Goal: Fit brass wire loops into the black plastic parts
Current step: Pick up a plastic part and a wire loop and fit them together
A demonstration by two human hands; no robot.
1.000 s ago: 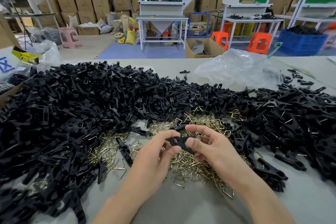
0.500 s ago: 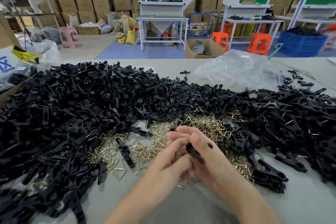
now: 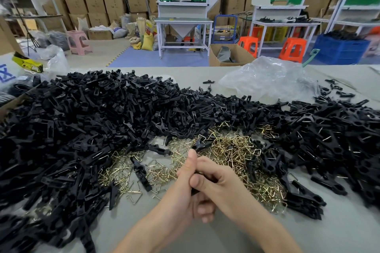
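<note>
holding: both hands meet low in the middle of the view, wrapped together around one black plastic part (image 3: 194,191), of which only dark slivers show between the fingers
left hand (image 3: 181,191): fingers curled round the part from below, thumb (image 3: 190,160) standing straight up against the right hand
right hand (image 3: 224,183): laid over the left, fingers curled and thumb pressing down on the part
wire in the grip: cannot tell whether a loop sits in the held part; the hands hide it
brass wire loops (image 3: 232,150): a loose heap of small triangular loops on the table just beyond and beside the hands, a few single black parts lying on it
left pile of black parts (image 3: 82,129): large, thick, filling the left side of the table and reaching the near edge
right pile of black parts (image 3: 329,139): on the right, many pieces there showing glints of wire
table (image 3: 205,236): pale grey-green top, bare near the wrists
clear plastic bag (image 3: 267,78): crumpled at the far edge, behind the piles
background: white workbench (image 3: 183,20), orange stools (image 3: 292,49), pink stool (image 3: 79,44), blue crate (image 3: 339,49), open cardboard box (image 3: 238,53) on the floor, stacked cartons along the wall
</note>
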